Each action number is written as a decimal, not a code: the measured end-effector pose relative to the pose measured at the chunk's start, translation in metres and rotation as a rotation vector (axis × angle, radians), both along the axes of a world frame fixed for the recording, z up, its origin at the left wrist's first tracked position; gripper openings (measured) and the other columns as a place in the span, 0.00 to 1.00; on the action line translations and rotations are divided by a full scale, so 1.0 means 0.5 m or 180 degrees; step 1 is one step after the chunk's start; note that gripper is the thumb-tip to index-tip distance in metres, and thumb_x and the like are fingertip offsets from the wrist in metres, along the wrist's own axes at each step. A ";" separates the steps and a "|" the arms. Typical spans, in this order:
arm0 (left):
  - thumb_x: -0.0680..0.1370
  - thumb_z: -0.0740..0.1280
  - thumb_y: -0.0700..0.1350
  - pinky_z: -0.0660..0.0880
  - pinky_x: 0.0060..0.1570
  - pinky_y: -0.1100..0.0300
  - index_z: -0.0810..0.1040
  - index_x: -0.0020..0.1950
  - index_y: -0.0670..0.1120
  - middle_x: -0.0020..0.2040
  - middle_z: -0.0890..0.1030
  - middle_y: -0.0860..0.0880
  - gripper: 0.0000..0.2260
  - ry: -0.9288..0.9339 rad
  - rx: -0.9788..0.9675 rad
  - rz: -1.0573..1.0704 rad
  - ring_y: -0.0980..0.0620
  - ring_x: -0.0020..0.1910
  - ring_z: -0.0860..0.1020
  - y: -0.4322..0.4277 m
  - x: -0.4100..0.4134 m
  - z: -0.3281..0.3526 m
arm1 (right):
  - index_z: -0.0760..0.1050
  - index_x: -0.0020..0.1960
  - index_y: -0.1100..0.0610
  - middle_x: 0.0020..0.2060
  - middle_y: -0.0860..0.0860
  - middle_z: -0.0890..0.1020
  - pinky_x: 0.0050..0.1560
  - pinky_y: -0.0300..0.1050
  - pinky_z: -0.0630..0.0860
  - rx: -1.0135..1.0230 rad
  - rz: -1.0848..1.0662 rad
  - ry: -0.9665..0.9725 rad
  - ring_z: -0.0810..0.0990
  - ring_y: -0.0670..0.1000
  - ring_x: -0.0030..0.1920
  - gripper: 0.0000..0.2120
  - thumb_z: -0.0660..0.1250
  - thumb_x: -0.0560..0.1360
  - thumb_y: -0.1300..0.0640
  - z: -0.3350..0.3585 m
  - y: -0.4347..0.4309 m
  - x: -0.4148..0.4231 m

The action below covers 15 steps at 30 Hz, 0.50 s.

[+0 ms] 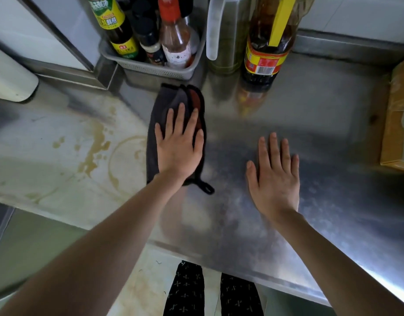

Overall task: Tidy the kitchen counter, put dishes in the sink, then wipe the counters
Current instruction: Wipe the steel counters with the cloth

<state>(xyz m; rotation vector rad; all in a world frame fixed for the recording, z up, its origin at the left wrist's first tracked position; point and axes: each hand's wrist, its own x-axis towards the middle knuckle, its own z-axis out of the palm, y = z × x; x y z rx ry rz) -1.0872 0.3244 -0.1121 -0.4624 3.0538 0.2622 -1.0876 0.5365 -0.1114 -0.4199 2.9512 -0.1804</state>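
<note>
Stainless steel forms the long bench [310,115], and at its back stands a grey perforated plastic basket [150,68] packed with sauce and spice bottles. Just in front of that basket lies a dark grey cloth [158,106] with a rust-red patch, its black hanging loop at the end farthest from the basket. The left hand [178,153] lies flat on the cloth, fingers straight and slightly spread, its grip fully open, pressing rather than clasping. The right hand [276,179] is spread palm down over the bare bench, right of the basket and further forward, its grip likewise open and holding nothing. Right of the basket stand a clear plastic jug [226,37] and a large amber oil bottle [267,42] with a yellow handle. Far right of the basket sits a brown cardboard box [399,115]. Left of the basket and forward, brownish stains [95,149] and a ring mark the bench.
</note>
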 end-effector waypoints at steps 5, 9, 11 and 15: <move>0.80 0.46 0.55 0.52 0.70 0.42 0.54 0.75 0.54 0.76 0.55 0.50 0.23 -0.0245 -0.0012 -0.0149 0.48 0.75 0.52 0.033 0.199 0.001 | 0.50 0.76 0.56 0.76 0.56 0.54 0.72 0.59 0.51 -0.0076 0.0012 -0.0051 0.51 0.60 0.75 0.28 0.45 0.80 0.45 0.002 -0.001 -0.001; 0.80 0.45 0.56 0.54 0.69 0.40 0.55 0.75 0.56 0.76 0.57 0.50 0.22 -0.0314 -0.0038 -0.0160 0.48 0.75 0.53 -0.017 0.270 0.006 | 0.50 0.76 0.57 0.76 0.56 0.53 0.72 0.58 0.49 -0.0116 0.0012 -0.0049 0.51 0.59 0.75 0.28 0.45 0.80 0.45 0.003 0.000 0.000; 0.79 0.45 0.56 0.54 0.69 0.39 0.56 0.74 0.55 0.76 0.57 0.49 0.23 -0.0339 -0.0040 0.0110 0.47 0.75 0.53 -0.057 0.260 0.008 | 0.49 0.76 0.56 0.76 0.56 0.53 0.72 0.58 0.49 -0.0089 0.0040 -0.0037 0.50 0.59 0.75 0.28 0.44 0.80 0.45 0.003 0.001 0.000; 0.78 0.45 0.55 0.50 0.69 0.40 0.55 0.75 0.54 0.77 0.54 0.48 0.24 -0.0319 -0.0050 0.0583 0.47 0.75 0.51 -0.142 0.204 0.007 | 0.50 0.76 0.57 0.76 0.57 0.54 0.72 0.59 0.49 -0.0042 0.0022 -0.0021 0.51 0.60 0.75 0.28 0.45 0.80 0.45 0.002 -0.001 -0.001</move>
